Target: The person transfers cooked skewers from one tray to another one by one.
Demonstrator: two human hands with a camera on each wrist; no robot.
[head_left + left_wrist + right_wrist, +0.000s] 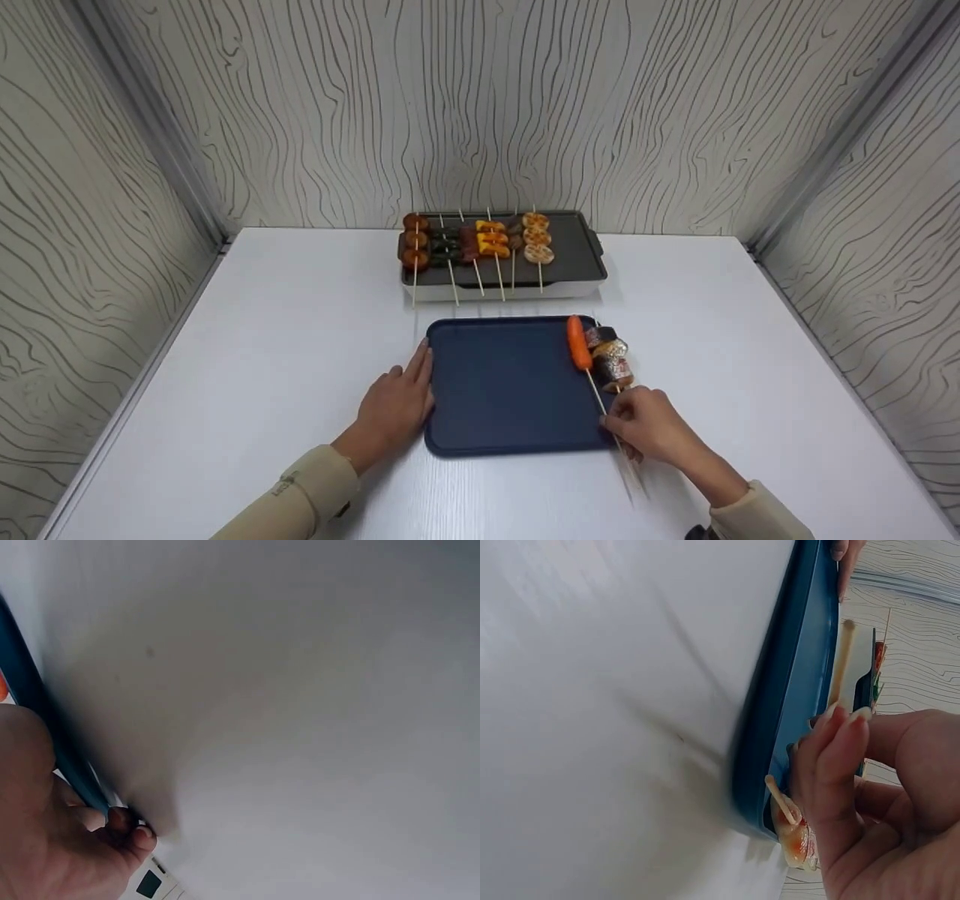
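A dark blue tray (510, 390) lies on the white table. My left hand (396, 409) rests against its left rim, fingers stretched along the edge. At the tray's right side, my right hand (646, 426) pinches the thin wooden stick of an orange sausage skewer (579, 343), whose sausage points away from me over the tray. Beside it, a skewer of dark and pale chunks (613, 367) lies across the right rim, close to my right fingers. In the right wrist view, a blurred stick (844, 664) rises from the fingertips, and another stick (781, 799) shows below the hand.
Behind the tray stands a grill (574, 251) with a black plate and pale base. Several skewers lie across its left and middle, among them yellow-orange pieces (493, 238) and pale round slices (537, 236). Patterned wall panels (480, 112) enclose the white table (300, 315).
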